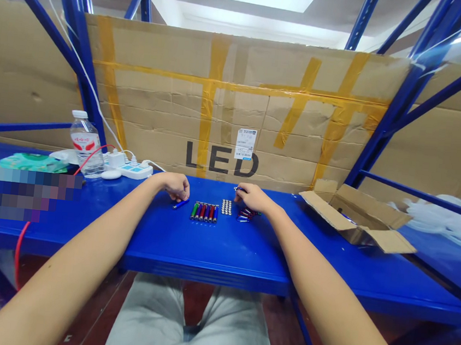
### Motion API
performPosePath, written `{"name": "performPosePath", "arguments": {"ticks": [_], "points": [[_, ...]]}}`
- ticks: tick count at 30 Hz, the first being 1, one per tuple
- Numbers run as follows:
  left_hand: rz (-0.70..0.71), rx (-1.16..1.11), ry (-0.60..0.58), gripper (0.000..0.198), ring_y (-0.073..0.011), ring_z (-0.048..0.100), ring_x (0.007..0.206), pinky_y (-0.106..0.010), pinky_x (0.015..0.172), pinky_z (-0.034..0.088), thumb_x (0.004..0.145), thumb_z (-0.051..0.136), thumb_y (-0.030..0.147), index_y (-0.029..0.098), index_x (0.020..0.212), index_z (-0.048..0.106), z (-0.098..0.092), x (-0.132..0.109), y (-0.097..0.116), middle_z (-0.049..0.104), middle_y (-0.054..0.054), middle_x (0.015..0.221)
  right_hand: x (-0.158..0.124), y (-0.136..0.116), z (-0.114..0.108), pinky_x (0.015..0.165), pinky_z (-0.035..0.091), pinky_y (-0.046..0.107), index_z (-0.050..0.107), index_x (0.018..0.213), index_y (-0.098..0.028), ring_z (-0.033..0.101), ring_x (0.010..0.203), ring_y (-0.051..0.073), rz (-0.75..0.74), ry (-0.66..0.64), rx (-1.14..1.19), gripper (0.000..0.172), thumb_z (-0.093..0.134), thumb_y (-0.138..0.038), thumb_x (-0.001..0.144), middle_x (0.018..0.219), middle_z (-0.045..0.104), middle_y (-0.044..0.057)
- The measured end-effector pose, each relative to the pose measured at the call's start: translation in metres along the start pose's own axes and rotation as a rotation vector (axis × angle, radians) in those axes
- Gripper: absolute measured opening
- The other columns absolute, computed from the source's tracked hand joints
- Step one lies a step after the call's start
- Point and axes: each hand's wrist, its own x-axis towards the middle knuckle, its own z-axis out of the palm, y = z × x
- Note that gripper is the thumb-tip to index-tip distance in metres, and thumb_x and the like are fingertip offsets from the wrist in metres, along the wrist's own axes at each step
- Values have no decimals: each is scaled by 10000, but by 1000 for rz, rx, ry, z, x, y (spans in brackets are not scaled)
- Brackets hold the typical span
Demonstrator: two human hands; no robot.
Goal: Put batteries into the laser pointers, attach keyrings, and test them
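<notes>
On the blue shelf top (pixel 222 248) lies a neat row of small coloured tubes (pixel 204 212), green, red and blue, like tiny torches. A cluster of small silver cylinders (pixel 227 207) stands just right of them. My left hand (pixel 176 185) is curled with its fingers closed over a blue tube (pixel 180 203). My right hand (pixel 252 197) is closed in a pinch on a small dark piece (pixel 238 189), and rests above a loose heap of coloured tubes (pixel 246 214).
An open cardboard box (pixel 357 217) sits to the right. A water bottle (pixel 86 146), a white power strip (pixel 130 168) with cables and a green packet (pixel 32 163) are at the left. A taped cardboard sheet marked LED (pixel 229 106) closes the back. White gloves (pixel 444 217) lie far right.
</notes>
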Motion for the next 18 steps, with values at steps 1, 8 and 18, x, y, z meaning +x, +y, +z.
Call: {"name": "performPosePath", "arguments": {"ticks": [1, 8, 18], "points": [[6, -21, -23, 171, -163, 609, 624, -243, 579, 471, 518, 751, 188, 152, 667, 676, 1, 1, -1, 663, -32, 612, 0, -1, 0, 733, 444, 230, 559, 758, -186, 657, 822, 164, 0, -3, -1, 208, 455, -115, 924, 866, 748, 60], [35, -106, -137, 218, -161, 645, 641, -267, 649, 526, 523, 802, 218, 147, 664, 651, 8, 1, 3, 687, -38, 626, 0, -2, 0, 705, 444, 222, 552, 751, -186, 655, 791, 156, 10, -31, 7, 202, 462, -109, 914, 841, 746, 53], [10, -195, -149, 180, -181, 672, 639, -320, 707, 555, 524, 797, 154, 144, 627, 650, 15, -6, 14, 680, -47, 599, -1, -3, 1, 691, 453, 231, 559, 751, -181, 652, 760, 157, 16, -54, 19, 203, 462, -115, 917, 828, 745, 62]]}}
